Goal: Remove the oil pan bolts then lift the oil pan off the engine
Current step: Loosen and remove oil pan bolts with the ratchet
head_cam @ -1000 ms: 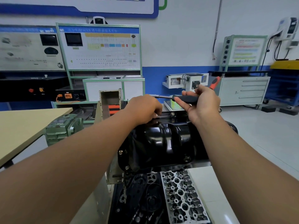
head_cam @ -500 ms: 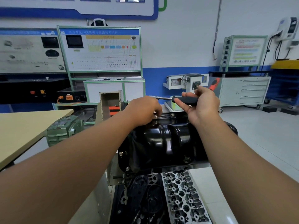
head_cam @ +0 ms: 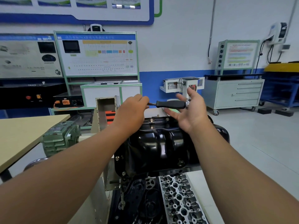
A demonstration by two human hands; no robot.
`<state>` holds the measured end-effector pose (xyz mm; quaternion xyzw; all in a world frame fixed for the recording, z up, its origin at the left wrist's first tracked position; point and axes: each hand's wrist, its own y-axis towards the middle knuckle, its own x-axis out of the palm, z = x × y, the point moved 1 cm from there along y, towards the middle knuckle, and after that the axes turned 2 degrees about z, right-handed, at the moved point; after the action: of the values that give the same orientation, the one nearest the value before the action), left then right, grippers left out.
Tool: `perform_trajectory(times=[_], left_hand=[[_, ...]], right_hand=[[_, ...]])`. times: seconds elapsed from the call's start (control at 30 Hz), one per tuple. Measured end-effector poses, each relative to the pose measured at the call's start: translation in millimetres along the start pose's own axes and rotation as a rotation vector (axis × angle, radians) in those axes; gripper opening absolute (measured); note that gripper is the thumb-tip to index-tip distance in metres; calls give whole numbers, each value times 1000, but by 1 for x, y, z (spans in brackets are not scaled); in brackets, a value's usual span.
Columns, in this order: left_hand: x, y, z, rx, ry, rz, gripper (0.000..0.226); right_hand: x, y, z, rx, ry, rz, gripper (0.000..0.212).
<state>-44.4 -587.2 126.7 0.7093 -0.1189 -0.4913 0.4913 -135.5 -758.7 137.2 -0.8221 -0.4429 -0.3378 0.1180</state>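
Left hand closed on the shaft of a black-handled driver, above the far rim of the oil pan. Right hand open, fingers spread, palm against the handle's end. Pan seated on the engine, beneath both hands.

The engine stand carries the engine with its black oil pan bolted on top; a cylinder head lies below.

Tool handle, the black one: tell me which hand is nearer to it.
Right. The right hand is spread open against the butt of the black tool handle; the left hand is closed around the metal shaft further along.
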Motion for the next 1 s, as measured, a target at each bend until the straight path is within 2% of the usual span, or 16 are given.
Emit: perform_trajectory(times=[0.1, 0.13, 0.23, 0.33, 0.43, 0.57, 0.7, 0.8, 0.9, 1.0], left_hand=[[-9, -6, 4, -34, 8, 66, 10], [-12, -8, 4, -50, 10, 87, 8], [-18, -10, 0, -153, -1, 113, 9], [-22, -5, -7, -289, -52, 109, 14], [-23, 0, -9, -316, -190, 22, 14], [-15, 5, 2, -321, -386, -89, 18], [1, 14, 11, -469, -488, -39, 18], [9, 17, 22, -539, -504, -50, 12], [10, 18, 43, -525, -465, -175, 17], [6, 11, 70, -492, -389, -229, 20]], right_hand=[[3, 1, -1, -82, -87, 54, 48], [3, 0, 0, -104, -158, 52, 49], [5, -4, 2, -98, -236, 26, 26], [6, -8, 2, -132, -299, -15, 40], [5, -7, 3, -223, -241, -1, 35], [3, -7, 0, -360, -139, 105, 30], [4, -11, -1, -404, -143, 102, 32], [4, -12, 0, -490, -176, 151, 43], [3, -12, 3, -575, -265, 148, 55], [-1, -12, 5, -634, -377, 148, 49]])
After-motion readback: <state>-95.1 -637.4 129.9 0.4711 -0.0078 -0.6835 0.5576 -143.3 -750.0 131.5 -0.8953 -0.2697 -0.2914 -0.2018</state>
